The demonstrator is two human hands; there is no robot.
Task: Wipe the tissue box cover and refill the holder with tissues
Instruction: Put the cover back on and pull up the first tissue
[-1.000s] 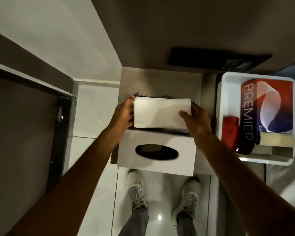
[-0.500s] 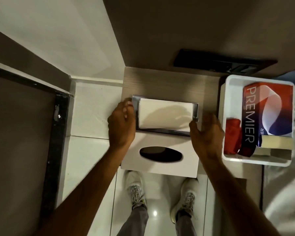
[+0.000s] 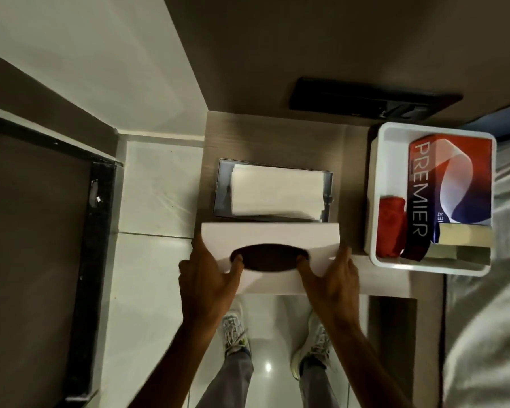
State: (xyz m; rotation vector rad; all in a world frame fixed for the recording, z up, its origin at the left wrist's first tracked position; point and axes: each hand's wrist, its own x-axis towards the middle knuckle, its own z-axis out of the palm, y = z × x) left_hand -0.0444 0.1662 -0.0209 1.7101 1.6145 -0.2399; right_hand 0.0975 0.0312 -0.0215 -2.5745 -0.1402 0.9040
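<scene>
Now both hands (image 3: 270, 278) off tissues (image 3: 276, 191), gripping cover (image 3: 270, 240) instead

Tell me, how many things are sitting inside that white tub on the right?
3 that I can make out in the white tub: a Premier tissue box at the right, a red cloth at the left, and a beige block at the near side. More may be hidden underneath.

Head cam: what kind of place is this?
Likely a hotel room or bedroom, at a small wooden side table by tiled floor. Cues: a recessed tissue holder, a white caddy with a PREMIER tissue box, and what looks like bedding alongside.
</scene>
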